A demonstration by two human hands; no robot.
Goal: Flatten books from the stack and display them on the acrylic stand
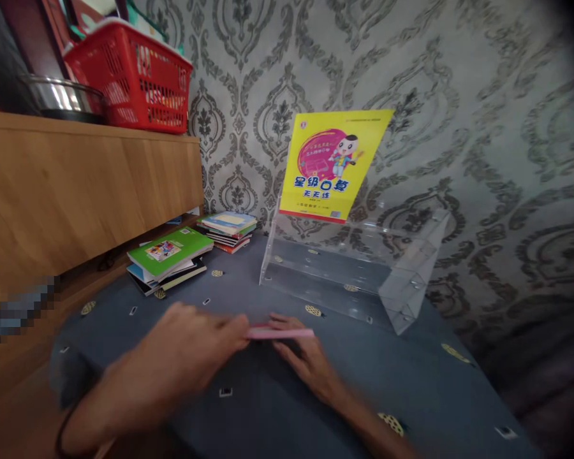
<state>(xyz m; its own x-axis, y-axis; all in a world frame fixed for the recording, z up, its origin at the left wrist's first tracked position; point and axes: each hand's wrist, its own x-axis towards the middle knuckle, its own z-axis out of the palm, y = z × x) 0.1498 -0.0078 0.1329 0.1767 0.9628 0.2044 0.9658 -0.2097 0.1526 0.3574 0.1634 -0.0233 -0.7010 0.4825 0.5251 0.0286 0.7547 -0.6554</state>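
Between my hands is a thin pink book (287, 333), turned edge-on and held low above the table. My left hand (194, 341), somewhat blurred, pinches its left end between thumb and fingers. At the right end, my right hand (309, 363) has fingers above and below the book. Its cover cannot be made out from this angle. Beyond my hands stands a clear acrylic display rack (325, 268) with stepped tiers. A yellow workbook (335, 166) with a cartoon figure leans upright at the rack's upper left.
A pile of books topped by a green one (172, 252) lies at the left, with another book stack (229, 229) behind it. A wooden cabinet (90, 185) overhangs that side, bearing a red basket (138, 76) and a metal pot (64, 95). Patterned wallpaper (249, 95) closes the back.
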